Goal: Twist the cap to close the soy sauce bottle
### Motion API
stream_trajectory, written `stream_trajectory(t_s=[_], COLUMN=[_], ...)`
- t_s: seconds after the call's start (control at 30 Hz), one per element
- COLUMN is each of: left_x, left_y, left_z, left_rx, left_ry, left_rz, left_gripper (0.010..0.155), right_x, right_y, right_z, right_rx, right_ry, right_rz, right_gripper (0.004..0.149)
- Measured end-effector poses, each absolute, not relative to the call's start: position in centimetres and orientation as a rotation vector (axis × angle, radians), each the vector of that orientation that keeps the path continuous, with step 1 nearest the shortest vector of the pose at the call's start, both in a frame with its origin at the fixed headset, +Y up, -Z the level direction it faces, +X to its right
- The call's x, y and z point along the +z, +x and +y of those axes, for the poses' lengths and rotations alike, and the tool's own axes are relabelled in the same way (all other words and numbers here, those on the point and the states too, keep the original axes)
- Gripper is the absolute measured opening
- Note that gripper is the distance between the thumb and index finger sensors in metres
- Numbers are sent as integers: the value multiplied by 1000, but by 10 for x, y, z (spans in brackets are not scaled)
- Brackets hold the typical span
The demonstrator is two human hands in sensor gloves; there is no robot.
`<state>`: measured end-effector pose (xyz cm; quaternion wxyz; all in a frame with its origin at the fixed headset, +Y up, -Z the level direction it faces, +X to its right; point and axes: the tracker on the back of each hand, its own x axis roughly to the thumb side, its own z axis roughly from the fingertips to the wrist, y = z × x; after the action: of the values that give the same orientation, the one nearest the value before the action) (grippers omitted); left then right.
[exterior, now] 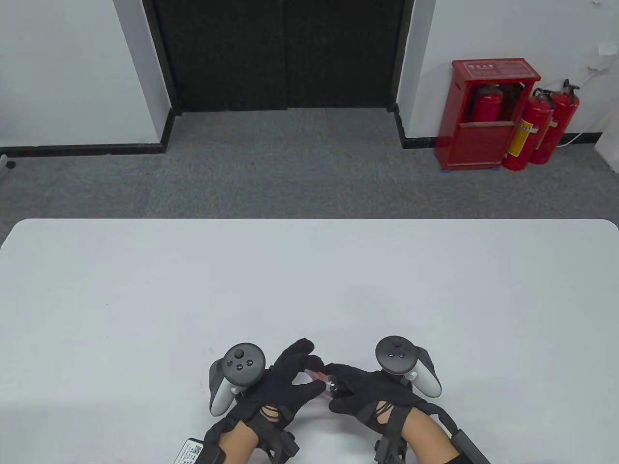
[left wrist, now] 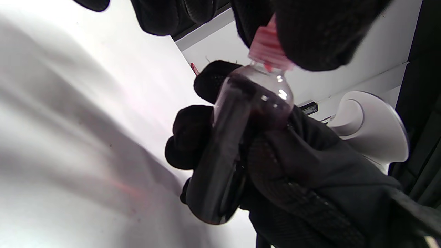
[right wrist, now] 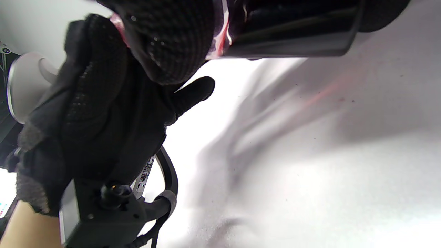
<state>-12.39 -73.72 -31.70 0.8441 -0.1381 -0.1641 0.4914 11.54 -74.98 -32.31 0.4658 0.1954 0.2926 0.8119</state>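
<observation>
A small clear soy sauce bottle (exterior: pixel 331 384) with dark liquid is held just above the white table (exterior: pixel 309 290) near its front edge, its neck pointing left. My right hand (exterior: pixel 344 386) grips the bottle's body. My left hand (exterior: pixel 309 373) pinches the red cap (exterior: pixel 316 376), which sits on the neck. In the left wrist view my fingertips (left wrist: pixel 310 38) cover most of the cap (left wrist: pixel 267 51), and the bottle (left wrist: pixel 248 113) lies in the right hand (left wrist: pixel 310 172). In the right wrist view the bottle (right wrist: pixel 293 34) lies under my fingers (right wrist: pixel 172 41), with the left hand (right wrist: pixel 96 113) beside it.
A red fire-extinguisher cabinet (exterior: pixel 486 116) and two extinguishers (exterior: pixel 541 125) stand on the floor far behind the table. The table's far edge (exterior: pixel 309 220) runs across the middle of the table view.
</observation>
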Motion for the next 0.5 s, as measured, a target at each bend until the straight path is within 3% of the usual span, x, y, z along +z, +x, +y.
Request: stream_trajectory(t_s=[0.5], left_x=[-320], left_y=[-123], left_z=[-741], left_rx=[1144], left_ry=[-395], left_rz=[-369], left_gripper=[58], right_x=[-323], right_y=[116], right_z=[-750], right_rx=[1994], right_ry=[481], right_rz=[722], right_gripper=[77])
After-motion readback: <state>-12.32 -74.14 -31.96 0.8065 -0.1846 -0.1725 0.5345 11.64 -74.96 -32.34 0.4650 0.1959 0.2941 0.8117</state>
